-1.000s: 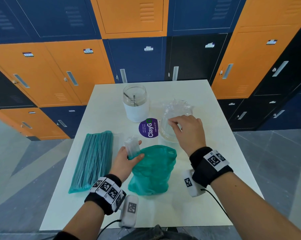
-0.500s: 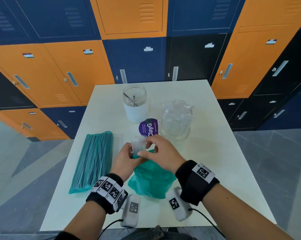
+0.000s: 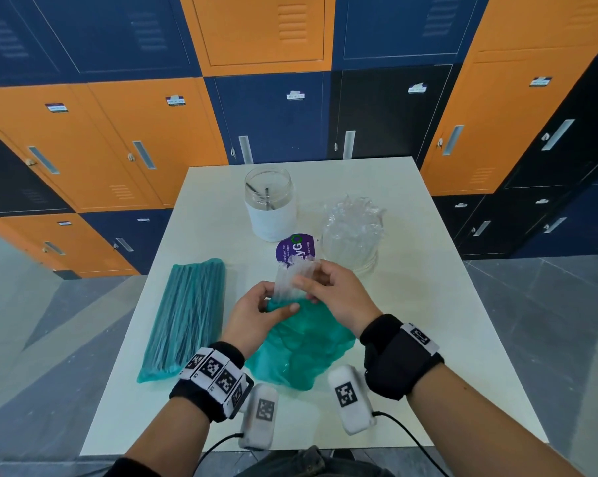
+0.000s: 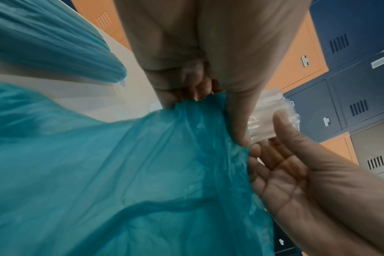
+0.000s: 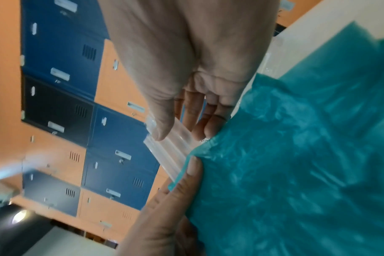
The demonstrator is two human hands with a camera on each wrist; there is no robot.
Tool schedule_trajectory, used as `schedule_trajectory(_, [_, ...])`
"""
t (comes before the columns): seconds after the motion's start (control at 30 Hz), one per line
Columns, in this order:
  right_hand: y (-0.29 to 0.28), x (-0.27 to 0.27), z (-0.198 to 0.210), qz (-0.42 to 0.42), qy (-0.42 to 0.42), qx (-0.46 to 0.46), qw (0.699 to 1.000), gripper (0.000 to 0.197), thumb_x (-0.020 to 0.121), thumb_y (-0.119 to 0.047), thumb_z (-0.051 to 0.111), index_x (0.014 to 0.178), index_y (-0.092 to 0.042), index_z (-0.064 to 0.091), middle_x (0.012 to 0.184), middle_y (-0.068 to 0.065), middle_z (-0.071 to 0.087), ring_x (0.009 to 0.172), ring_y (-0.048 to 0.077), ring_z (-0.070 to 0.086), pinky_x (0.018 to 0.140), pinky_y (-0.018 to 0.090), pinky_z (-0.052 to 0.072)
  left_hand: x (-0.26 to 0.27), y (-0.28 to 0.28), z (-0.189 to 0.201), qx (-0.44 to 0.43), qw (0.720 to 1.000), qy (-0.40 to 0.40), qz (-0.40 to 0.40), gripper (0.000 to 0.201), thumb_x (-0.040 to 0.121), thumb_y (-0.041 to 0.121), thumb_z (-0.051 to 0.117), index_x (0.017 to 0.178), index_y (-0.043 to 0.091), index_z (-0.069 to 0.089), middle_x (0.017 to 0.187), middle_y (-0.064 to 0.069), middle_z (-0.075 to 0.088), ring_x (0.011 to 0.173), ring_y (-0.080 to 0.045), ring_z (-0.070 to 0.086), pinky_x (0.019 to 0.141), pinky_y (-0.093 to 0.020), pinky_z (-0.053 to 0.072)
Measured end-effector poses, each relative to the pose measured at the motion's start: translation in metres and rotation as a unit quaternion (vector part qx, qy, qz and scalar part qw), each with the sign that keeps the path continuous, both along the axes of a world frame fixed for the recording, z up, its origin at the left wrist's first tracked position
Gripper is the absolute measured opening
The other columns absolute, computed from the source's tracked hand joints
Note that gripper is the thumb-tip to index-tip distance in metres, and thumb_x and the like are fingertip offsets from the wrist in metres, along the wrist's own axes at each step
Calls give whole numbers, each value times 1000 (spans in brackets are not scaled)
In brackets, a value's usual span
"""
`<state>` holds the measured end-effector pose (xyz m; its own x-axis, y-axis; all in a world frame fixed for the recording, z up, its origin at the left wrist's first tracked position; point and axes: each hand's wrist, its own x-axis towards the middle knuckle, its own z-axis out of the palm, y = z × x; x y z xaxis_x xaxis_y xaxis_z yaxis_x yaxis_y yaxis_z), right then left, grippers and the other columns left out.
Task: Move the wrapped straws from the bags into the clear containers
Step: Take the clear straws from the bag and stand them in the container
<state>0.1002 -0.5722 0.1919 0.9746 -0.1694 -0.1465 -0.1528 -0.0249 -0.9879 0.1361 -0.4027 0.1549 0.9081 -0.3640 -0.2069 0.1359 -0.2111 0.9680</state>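
- Near the desk's [image 3: 445, 304] left edge lies a full teal bag [image 3: 184, 318], long and flat, packed with straws and touched by neither hand; by its looks, its share of the job has not begun.
- The left hand [image 3: 253, 318] is over the middle of the desk, towards the near edge, its fingers and thumb curled round the mouth of the open teal bag [image 3: 301, 352], holding it gathered just under the straws.
- From that mouth a small bunch of wrapped straws [image 3: 292, 278] sticks up, clear and stiff, its lower part hidden in the teal plastic.
- The right hand [image 3: 335, 294] pinches the bunch near its upper end, thumb on one side and fingers behind, as the wrist views show; I judge the step in hand to be drawing this bunch out.
- Towards the far edge stands a jar [image 3: 270, 204] with a white band; a few dark sticks lean inside, too small to name.
- A purple lid [image 3: 292, 247] lies flat between that jar and the hands.
- Right of it, a clear jar [image 3: 351, 235] is crowded with wrapped straws whose crinkled tips rise above its rim, so a good part of the work looks done.
- Left to do, as far as can be judged: this bunch, whatever remains in the crumpled bag, and the whole flat bag.
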Motion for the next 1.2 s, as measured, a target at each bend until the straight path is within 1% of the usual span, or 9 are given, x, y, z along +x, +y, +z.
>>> schedule_trajectory(0.23, [-3, -3, 1, 68, 23, -65, 995, 27, 94, -26, 61, 117, -11, 60, 94, -4, 60, 71, 3, 50, 70, 23, 45, -7, -7, 2, -8, 999, 25, -26, 25, 82, 14, 76, 104, 11, 64, 99, -13, 73, 96, -35, 68, 90, -51, 54])
schedule_trajectory(0.4, [-4, -5, 1, 67, 9, -101, 993, 8, 95, -26, 60, 102, -23, 64, 86, -16, 61, 65, -14, 52, 72, 15, 40, -6, -4, 2, -7, 999, 21, -27, 21, 87, 21, 72, 106, 14, 66, 101, -12, 73, 98, -34, 68, 91, -50, 54])
schedule_trajectory(0.5, [-7, -3, 4, 23, -4, -81, 996, 8, 96, -23, 58, 93, -18, 64, 101, -6, 70, 69, -17, 55, 74, 16, 40, -3, -1, 2, -3, 1000, 10, -9, 13, 89, 19, 70, 101, 15, 67, 98, -10, 73, 96, -31, 68, 91, -46, 54])
schedule_trajectory(0.6, [-16, 0, 18, -25, -63, -103, 992, 22, 100, -19, 52, 89, 1, 53, 98, 4, 71, 96, -9, 60, 75, 16, 42, -2, 1, 3, -3, 1000, 12, 10, 14, 87, 16, 71, 100, 14, 65, 95, -6, 72, 93, -23, 68, 88, -36, 55])
schedule_trajectory(0.77, [-47, 4, 73, -86, -134, -186, 970, 25, 102, -24, 44, 102, -2, 55, 89, -14, 64, 91, -27, 50, 78, -1, 37, -2, 7, 1, 8, 1000, 18, 23, 21, 83, 15, 76, 99, 14, 63, 97, -12, 70, 90, -25, 67, 84, -37, 56])
schedule_trajectory(0.83, [-60, 5, 91, -130, -163, -213, 954, 27, 102, -28, 44, 106, -4, 56, 89, -18, 61, 86, -28, 50, 77, 3, 41, -2, 7, 0, 20, 999, 10, 29, 24, 81, 16, 78, 99, 14, 62, 95, -12, 70, 86, -22, 67, 78, -32, 56])
schedule_trajectory(0.9, [-69, 5, 104, -178, -197, -240, 934, 30, 102, -29, 44, 108, -1, 54, 90, -17, 60, 82, -24, 51, 74, 14, 46, -2, 7, -1, 32, 999, -2, 30, 24, 80, 16, 79, 97, 14, 63, 92, -8, 71, 82, -16, 66, 70, -23, 53])
schedule_trajectory(1.03, [-74, 3, 111, -227, -253, -289, 895, 39, 102, -34, 42, 113, 1, 54, 91, -9, 58, 79, -5, 55, 67, 9, 44, -2, 9, -3, 51, 998, -11, 35, 23, 80, 19, 79, 96, 17, 64, 90, -4, 72, 82, -15, 67, 70, -21, 52])
schedule_trajectory(1.2, [-59, -5, 94, -187, -236, -328, 895, 44, 99, -43, 38, 116, -6, 54, 95, -10, 60, 85, 12, 59, 79, 23, 48, -3, 9, -3, 35, 999, -2, 37, 23, 81, 17, 78, 98, 16, 64, 94, -6, 72, 88, -20, 68, 75, -24, 53])
